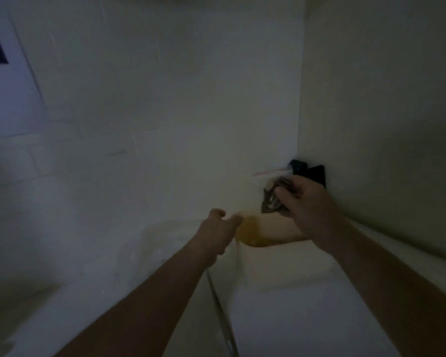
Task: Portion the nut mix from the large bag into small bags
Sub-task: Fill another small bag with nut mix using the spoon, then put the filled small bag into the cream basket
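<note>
The right hand [304,199] grips a small bag [274,194] of dark nut mix, fingers curled round it – its pink-edged top sticks out left of the knuckles. The left hand [216,228] reaches forward beside a blurred yellow thing [250,233]; whether it holds anything I cannot tell.

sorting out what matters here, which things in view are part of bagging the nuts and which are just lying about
Part of the job:
- small bag with a pink zip strip, dark nut mix inside, held by the right hand
- left hand, reaching forward, holding nothing clearly visible

Just lying about:
- black object in the corner behind the bag
- blurred yellow-orange patch between the hands, too blurred to identify
- paper sheet on the wall
</note>
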Demonstrator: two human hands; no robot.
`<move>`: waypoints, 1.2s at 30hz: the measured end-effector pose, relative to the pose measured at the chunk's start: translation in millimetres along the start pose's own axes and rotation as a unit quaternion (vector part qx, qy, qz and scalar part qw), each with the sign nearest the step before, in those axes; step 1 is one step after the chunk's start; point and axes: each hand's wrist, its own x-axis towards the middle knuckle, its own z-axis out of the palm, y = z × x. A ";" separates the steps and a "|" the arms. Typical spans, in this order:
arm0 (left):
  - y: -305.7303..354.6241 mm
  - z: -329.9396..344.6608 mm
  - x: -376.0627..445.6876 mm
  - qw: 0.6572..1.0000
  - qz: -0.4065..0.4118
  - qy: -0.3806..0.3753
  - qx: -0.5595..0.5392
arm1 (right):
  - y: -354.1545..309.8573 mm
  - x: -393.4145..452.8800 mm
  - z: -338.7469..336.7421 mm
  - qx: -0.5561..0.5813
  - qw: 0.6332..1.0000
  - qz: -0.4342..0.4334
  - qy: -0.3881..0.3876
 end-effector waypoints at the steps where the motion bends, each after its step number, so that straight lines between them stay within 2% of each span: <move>1: -3.9 6.3 5.0 0.999 -0.016 -0.019 0.027 | 3.1 6.7 -13.0 -0.047 0.999 -0.001 -0.013; 4: -13.6 18.7 11.9 0.999 0.006 -0.033 0.024 | 8.5 16.4 -38.6 -0.175 0.982 -0.010 -0.070; 8: -22.7 25.3 -7.8 0.986 0.147 0.013 0.074 | 11.2 12.1 -48.4 -0.331 0.934 -0.048 -0.129; 11: -37.1 30.2 -26.6 0.966 0.241 0.034 0.086 | 15.7 5.6 -43.7 -0.440 0.873 -0.052 -0.205; 14: -49.4 34.8 -34.9 0.957 0.276 0.054 0.075 | 32.8 7.6 -22.5 -0.429 0.856 -0.025 -0.288; 18: -56.8 40.7 -40.9 0.951 0.299 0.061 0.050 | 47.8 4.2 0.8 -0.454 0.815 0.009 -0.359; 20: -58.9 41.2 -40.5 0.949 0.303 0.061 0.053 | 50.8 -1.4 9.2 -0.470 0.802 0.012 -0.369; 23: -59.2 39.1 -38.5 0.952 0.297 0.054 0.051 | 56.1 -9.0 16.0 -0.517 0.784 -0.021 -0.343; 28: -54.4 35.4 -30.1 0.970 0.239 0.041 0.021 | 49.1 -14.9 15.9 -0.535 0.789 -0.070 -0.293; 30: -51.2 34.2 -22.9 0.981 0.189 0.031 -0.014 | 43.9 -16.2 13.2 -0.508 0.815 -0.073 -0.267; 33: -47.9 36.5 -22.1 0.989 0.131 0.012 -0.064 | 33.3 -22.1 5.3 -0.397 0.879 -0.041 -0.262; 36: -45.7 36.5 -25.2 0.988 0.096 0.010 -0.125 | 21.3 -31.1 4.3 -0.407 0.871 -0.057 -0.271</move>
